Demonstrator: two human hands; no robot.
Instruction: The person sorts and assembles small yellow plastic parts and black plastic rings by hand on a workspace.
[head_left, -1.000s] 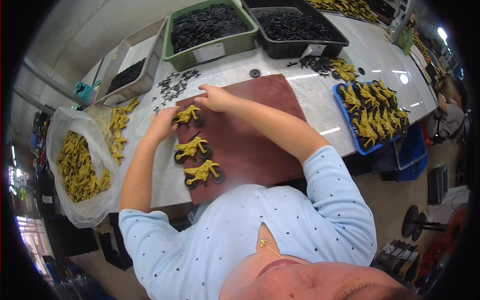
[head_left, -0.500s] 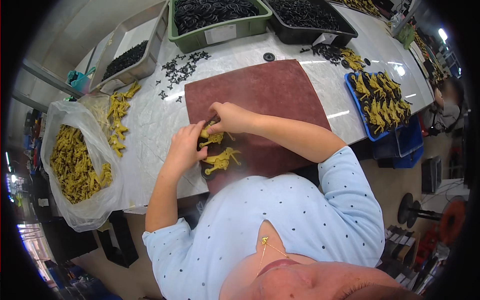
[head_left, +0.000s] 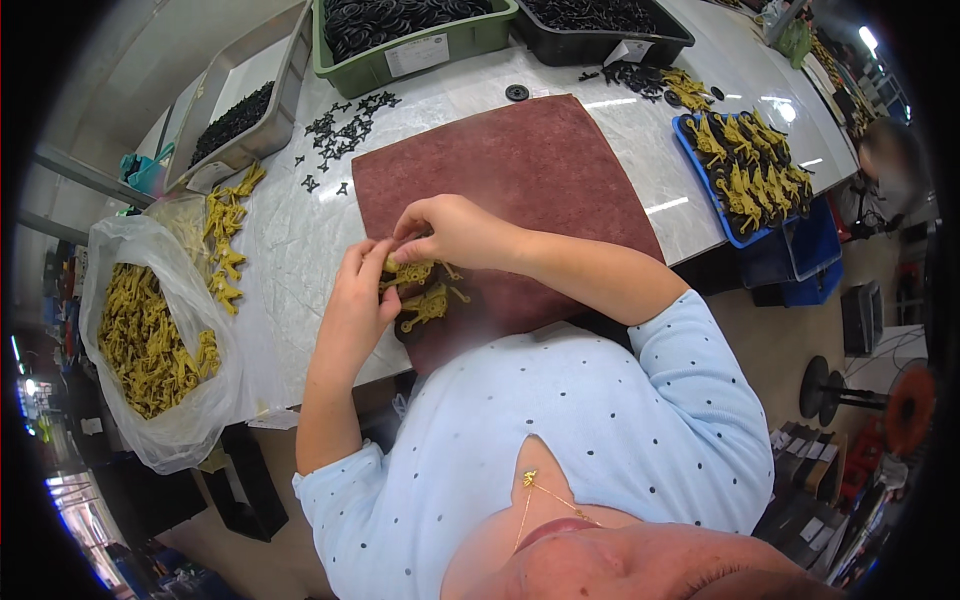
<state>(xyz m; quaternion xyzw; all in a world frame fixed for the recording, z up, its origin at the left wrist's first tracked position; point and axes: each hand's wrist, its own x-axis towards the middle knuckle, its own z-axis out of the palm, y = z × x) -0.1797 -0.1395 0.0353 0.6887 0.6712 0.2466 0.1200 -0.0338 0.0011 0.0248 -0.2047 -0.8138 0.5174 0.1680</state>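
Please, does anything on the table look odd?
One black wheel lies alone on the table beyond the brown mat, apart from those in the green bin. The left hand partly hides the mat's yellow motorbikes, so damage there is unclear.

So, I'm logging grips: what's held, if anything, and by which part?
Left hand and right hand meet at the left end of a yellow toy motorcycle; whether either grips it cannot be told.

Toy motorcycles seemingly lie on the mat, between bag and tray.
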